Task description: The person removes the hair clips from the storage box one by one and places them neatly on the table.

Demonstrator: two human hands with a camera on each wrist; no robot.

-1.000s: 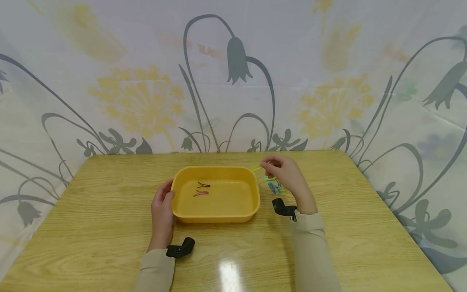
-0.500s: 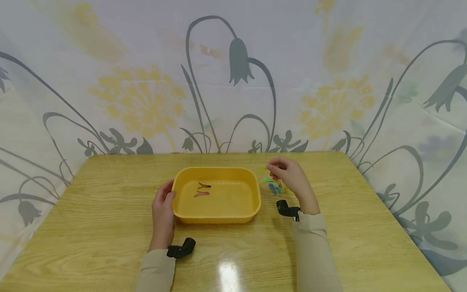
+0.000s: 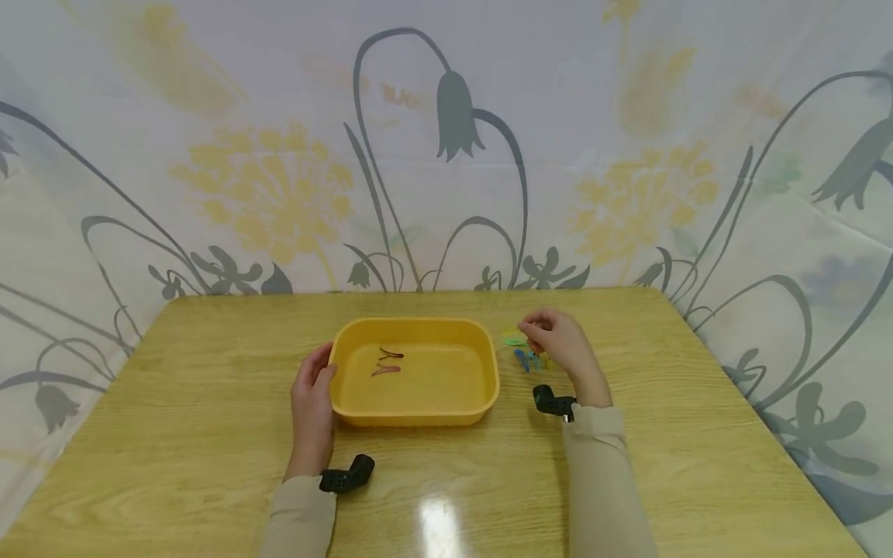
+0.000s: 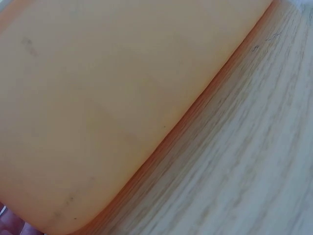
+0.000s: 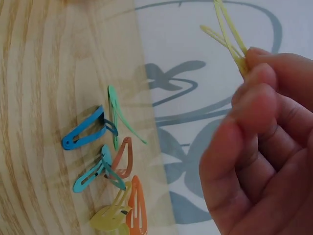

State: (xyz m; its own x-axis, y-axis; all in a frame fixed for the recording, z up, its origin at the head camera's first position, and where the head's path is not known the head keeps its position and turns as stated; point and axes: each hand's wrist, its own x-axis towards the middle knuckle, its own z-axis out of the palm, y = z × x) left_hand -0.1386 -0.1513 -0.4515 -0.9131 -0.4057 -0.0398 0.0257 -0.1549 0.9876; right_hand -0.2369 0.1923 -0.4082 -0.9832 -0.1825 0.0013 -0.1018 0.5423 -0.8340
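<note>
My left hand [image 3: 312, 403] holds the left end of a yellow plastic basin [image 3: 417, 420], thumb at the rim. Inside it lie a dark brown snap hair clip [image 3: 394, 356] and a pink one [image 3: 391, 370], both sprung apart. Right of the basin, my right hand [image 3: 563, 346] pinches a yellow snap hair clip [image 5: 240, 62] between thumb and index finger, above the other clips. Beneath are a green clip [image 5: 112, 96], a blue one [image 5: 84, 136], a teal one [image 5: 82, 184], a reddish-brown one [image 5: 128, 159], a yellow one with a rounded end [image 5: 106, 220] and an orange one [image 5: 140, 208].
The wood-grain table [image 3: 209, 434] runs back to a patterned cloth [image 3: 446, 194] hanging behind it. A black wrist camera [image 3: 346, 474] is strapped to the left arm, another wrist camera [image 3: 553, 401] to the right. In the left wrist view the basin's wall fills the upper left.
My right hand has moved rightward from the basin's far right corner and slightly down, toward the loose clips, still pinching the yellow hair clip. The left hand and basin stay in place.
</note>
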